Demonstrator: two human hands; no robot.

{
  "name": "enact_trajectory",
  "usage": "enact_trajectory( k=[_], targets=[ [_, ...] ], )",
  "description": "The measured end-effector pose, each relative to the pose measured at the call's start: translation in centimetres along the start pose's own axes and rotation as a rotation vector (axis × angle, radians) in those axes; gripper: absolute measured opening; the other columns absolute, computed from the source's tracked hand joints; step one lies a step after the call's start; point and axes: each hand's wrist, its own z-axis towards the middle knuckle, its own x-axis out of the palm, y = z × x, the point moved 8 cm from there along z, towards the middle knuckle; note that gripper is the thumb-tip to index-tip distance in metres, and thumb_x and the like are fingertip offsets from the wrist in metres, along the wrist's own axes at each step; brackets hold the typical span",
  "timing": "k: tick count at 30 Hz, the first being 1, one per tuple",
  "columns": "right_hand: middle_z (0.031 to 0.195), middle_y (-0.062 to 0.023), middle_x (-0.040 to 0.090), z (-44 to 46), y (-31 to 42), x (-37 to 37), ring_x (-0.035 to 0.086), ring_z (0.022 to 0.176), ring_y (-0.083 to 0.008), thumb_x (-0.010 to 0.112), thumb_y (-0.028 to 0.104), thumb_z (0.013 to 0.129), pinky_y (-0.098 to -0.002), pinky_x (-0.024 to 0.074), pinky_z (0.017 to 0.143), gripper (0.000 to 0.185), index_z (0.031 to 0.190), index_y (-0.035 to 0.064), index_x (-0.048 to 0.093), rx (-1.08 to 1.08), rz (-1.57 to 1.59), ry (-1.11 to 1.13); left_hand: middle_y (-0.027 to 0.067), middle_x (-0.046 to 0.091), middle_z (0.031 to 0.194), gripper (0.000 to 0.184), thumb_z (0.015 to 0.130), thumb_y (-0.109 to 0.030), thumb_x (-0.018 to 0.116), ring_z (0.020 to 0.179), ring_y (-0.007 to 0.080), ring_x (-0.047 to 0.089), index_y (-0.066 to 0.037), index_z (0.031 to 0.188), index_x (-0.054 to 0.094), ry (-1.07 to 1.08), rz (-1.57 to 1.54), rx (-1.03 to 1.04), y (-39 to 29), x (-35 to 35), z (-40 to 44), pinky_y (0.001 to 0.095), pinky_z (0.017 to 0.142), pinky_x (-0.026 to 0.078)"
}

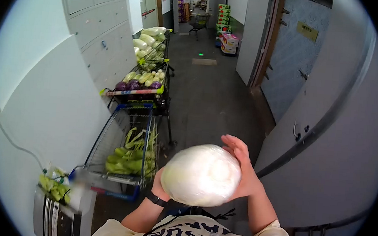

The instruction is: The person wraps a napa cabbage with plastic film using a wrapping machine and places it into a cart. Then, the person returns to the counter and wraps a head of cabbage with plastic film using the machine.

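A large pale cabbage (201,175) in clear plastic wrap is held up in front of my chest, between both hands. My left hand (160,187), with a dark band at the wrist, supports its left side; most of those fingers are hidden behind it. On the right side my right hand (243,168) presses against the wrapped cabbage, its fingertips showing above the upper right edge. To the left stands a blue-edged shopping cart (91,148) with green leafy vegetables (131,162) inside.
Beyond the blue cart, one cart holds purple and pale vegetables (144,80), another wrapped pale ones (149,40). A metal appliance (55,216) with leaves on top is at lower left. Doors (290,46) line the right. Stacked boxes (224,26) and another cart (199,22) stand farther along.
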Motion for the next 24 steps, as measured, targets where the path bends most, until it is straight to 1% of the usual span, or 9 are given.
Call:
enact_trajectory(
  k=[2,7,8,9,11,13,15,18,24],
  targets=[
    [0.157,-0.0296,0.024,1.4,-6.0,-2.2,0.035,0.143,-0.0433,0.103,0.035,0.044,-0.0529,0.0370,0.112,0.128,0.149,0.0144,0.031,-0.027,0.319,-0.094,0.0221,0.060,0.133,0.043,0.103,-0.021,0.039,0.121,0.0347,0.060,0.005,0.135,0.053,0.006,-0.027,-0.039,-0.8,0.4,4.9,0.0479,0.103,0.049],
    [0.152,-0.0347,0.027,5.6,-15.2,-11.4,0.038,0.140,-0.0431,0.103,0.032,0.046,-0.0525,0.0403,0.110,0.126,0.148,0.0143,0.032,0.068,0.230,-0.330,0.0188,0.064,0.128,0.038,0.104,-0.015,0.037,0.115,0.0300,0.064,0.005,0.130,0.056,-0.115,0.015,-0.153,-4.3,4.6,18.6,0.0427,0.100,0.052],
    [0.153,-0.0326,0.028,6.3,-16.3,-13.4,0.039,0.140,-0.0426,0.103,0.032,0.046,-0.0527,0.0412,0.110,0.127,0.148,0.0128,0.030,0.075,0.249,-0.395,0.0192,0.064,0.129,0.041,0.106,-0.021,0.036,0.118,0.0305,0.062,0.004,0.131,0.056,-0.053,0.073,-0.131,-5.7,6.4,21.0,0.0429,0.104,0.049],
    [0.154,-0.0305,0.029,7.0,-17.4,-15.5,0.040,0.139,-0.0420,0.103,0.032,0.046,-0.0529,0.0421,0.110,0.129,0.149,0.0114,0.029,0.082,0.270,-0.465,0.0205,0.059,0.135,0.056,0.108,-0.041,0.032,0.126,0.0305,0.057,0.002,0.139,0.050,-0.146,0.173,-0.081,-7.3,9.3,22.8,0.0445,0.109,0.044],
    [0.153,-0.0189,0.037,7.2,-21.1,-19.1,0.043,0.139,-0.0351,0.100,0.041,0.051,-0.0498,0.0436,0.110,0.133,0.152,0.0048,0.023,0.159,0.370,-0.666,0.0192,0.054,0.142,0.075,0.104,-0.061,0.026,0.132,0.0300,0.052,-0.001,0.146,0.042,0.054,0.192,-0.140,-10.1,12.3,27.4,0.0460,0.115,0.037],
    [0.151,-0.0138,0.041,6.0,-28.2,-20.8,0.045,0.137,-0.0314,0.096,0.050,0.057,-0.0455,0.0419,0.112,0.129,0.153,0.0053,0.023,0.437,0.549,-0.929,0.0155,0.054,0.143,0.087,0.100,-0.071,0.021,0.135,0.0299,0.049,-0.002,0.152,0.035,-0.141,0.486,0.343,-13.0,12.4,31.5,0.0448,0.115,0.037],
    [0.149,-0.0126,0.046,6.2,-34.9,-21.9,0.047,0.136,-0.0261,0.083,0.062,0.071,-0.0412,0.0412,0.112,0.111,0.152,0.0043,0.032,0.579,0.569,-0.975,0.0138,0.058,0.138,0.069,0.105,-0.057,0.027,0.129,0.0291,0.054,-0.002,0.144,0.046,-0.126,0.349,0.280,-12.5,11.8,37.1,0.0436,0.113,0.039],
    [0.153,-0.0121,0.040,9.5,-43.4,-25.3,0.045,0.137,-0.0269,0.079,0.065,0.074,-0.0415,0.0391,0.113,0.113,0.155,0.0075,0.025,0.613,0.555,-0.938,0.0134,0.064,0.128,0.045,0.106,-0.032,0.033,0.122,0.0260,0.059,-0.001,0.129,0.058,-0.017,0.207,0.165,-15.5,10.0,47.0,0.0409,0.108,0.044],
    [0.154,-0.0121,0.038,19.5,-59.5,-35.1,0.046,0.137,-0.0275,0.078,0.066,0.074,-0.0426,0.0401,0.112,0.116,0.156,0.0077,0.021,0.480,0.602,-0.614,0.0146,0.065,0.126,0.040,0.103,-0.022,0.037,0.115,0.0280,0.063,0.003,0.125,0.059,-0.177,0.176,0.105,-22.2,10.0,63.2,0.0407,0.101,0.050]
  ],
)
